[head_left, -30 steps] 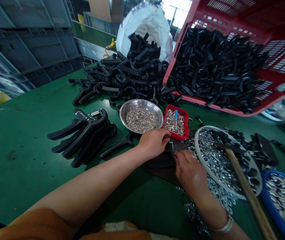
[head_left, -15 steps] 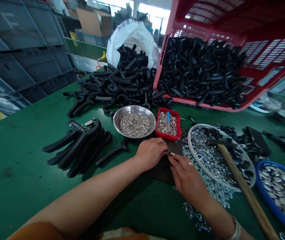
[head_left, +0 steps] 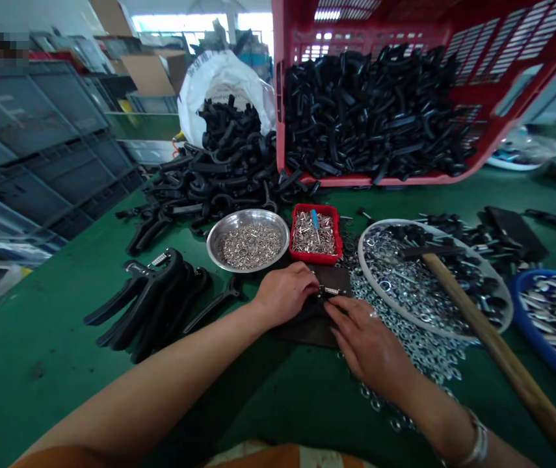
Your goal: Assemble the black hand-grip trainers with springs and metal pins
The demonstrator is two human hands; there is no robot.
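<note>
Over a dark block (head_left: 307, 333) on the bench, my two hands meet at a black spring clamp (head_left: 309, 309), mostly hidden by the fingers. Its silvery coil spring (head_left: 331, 291) shows between them. My left hand (head_left: 283, 294) is closed on the clamp's left side, fingertips at the spring's left end. From the right, my right hand (head_left: 368, 331) grips it just below the spring, fingers bent and a ring on one. Left of the hands lie several similar black clamps (head_left: 153, 292), one with its spring showing, and a single black handle piece (head_left: 214, 304).
A steel bowl (head_left: 212, 246) and red tray (head_left: 339, 250) of small metal pins stand beyond my hands. At right are a white basin (head_left: 361, 260) with a hammer (head_left: 482, 331) across it, loose metal pieces and a blue basin (head_left: 516, 312). A red crate (head_left: 281, 130) of black parts stands behind.
My view has turned slightly right. The hands have shifted slightly apart, and more of the coil spring shows between them. Both remain at the clamp.
</note>
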